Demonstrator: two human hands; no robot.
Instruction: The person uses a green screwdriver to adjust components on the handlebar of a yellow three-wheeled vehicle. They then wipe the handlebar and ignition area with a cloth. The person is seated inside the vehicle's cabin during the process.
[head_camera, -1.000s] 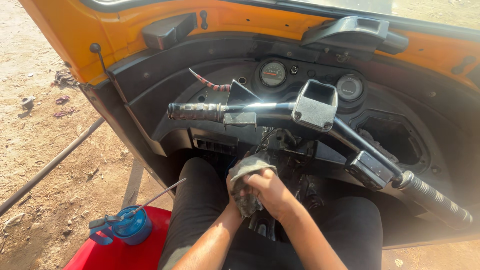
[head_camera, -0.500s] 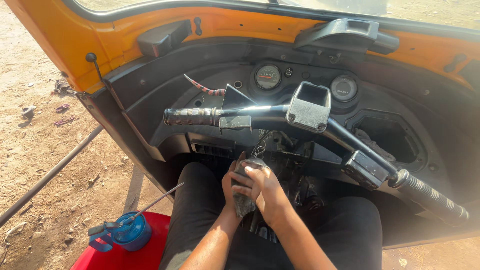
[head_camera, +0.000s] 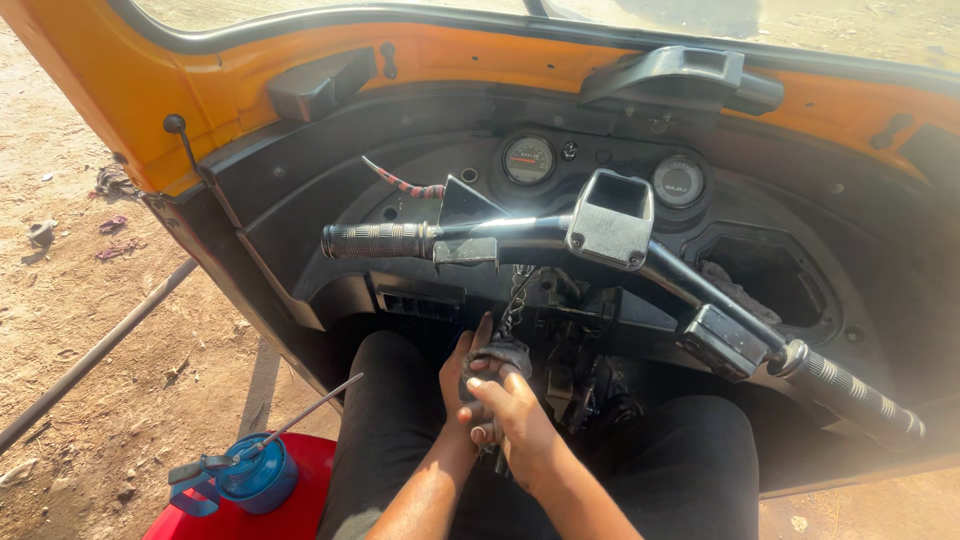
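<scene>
Both hands work a dark rag below the handlebar.

Nearest, the right hand (head_camera: 515, 420) and left hand (head_camera: 462, 375) clench the rag (head_camera: 497, 357) between the knees, apparently wiping; next would call for a firmer rub. Lower left: blue oil can (head_camera: 250, 472) on a red container (head_camera: 300, 500). Beyond: handlebar (head_camera: 520, 235), two round gauges (head_camera: 529, 159).

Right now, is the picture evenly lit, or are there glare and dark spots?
Head view: not evenly lit. Sun glare flares white on the chrome handlebar; the hands, left hand and right hand, sit in shade below it; the right edge looks hazy, washed out.
</scene>
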